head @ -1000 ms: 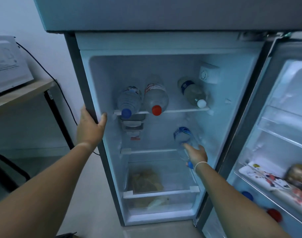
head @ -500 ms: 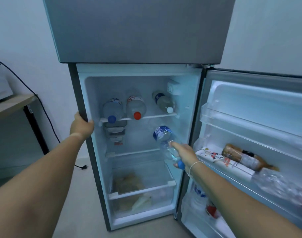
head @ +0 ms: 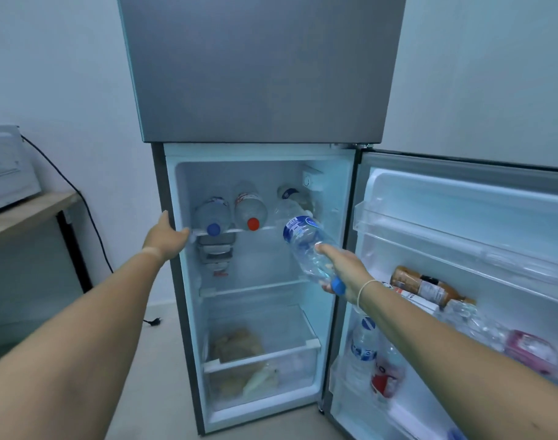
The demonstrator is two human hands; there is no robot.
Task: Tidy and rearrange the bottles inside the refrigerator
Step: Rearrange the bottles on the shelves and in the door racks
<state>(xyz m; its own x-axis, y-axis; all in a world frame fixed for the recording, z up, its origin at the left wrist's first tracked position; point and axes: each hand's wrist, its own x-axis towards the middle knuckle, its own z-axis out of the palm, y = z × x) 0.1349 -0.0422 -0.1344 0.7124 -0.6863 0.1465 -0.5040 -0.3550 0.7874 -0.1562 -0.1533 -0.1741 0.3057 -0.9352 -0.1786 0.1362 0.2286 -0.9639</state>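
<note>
The refrigerator [head: 344, 198] stands open in front of me. My right hand [head: 346, 268] grips a clear blue-capped water bottle [head: 303, 239] near its neck, base pointing up toward the right end of the top shelf [head: 265, 228]. On that shelf lie a blue-capped bottle [head: 211, 214], a red-capped bottle [head: 250, 208] and, partly hidden behind the held one, a third bottle [head: 289, 193]. My left hand [head: 165, 238] rests on the fridge's left edge at shelf height, fingers wrapped round the frame.
The open door [head: 462, 217] on the right holds a brown bottle [head: 427, 289], packets, and upright bottles [head: 363, 350] in its lower rack. A crisper drawer [head: 262, 357] with food sits at the bottom. A wooden table [head: 27, 211] with a white appliance and a cable stands left.
My right hand has lifted the blue-capped bottle from the middle of the fridge up to the top shelf's right end. The view has pulled back, and my left hand has slid slightly inward on the frame.
</note>
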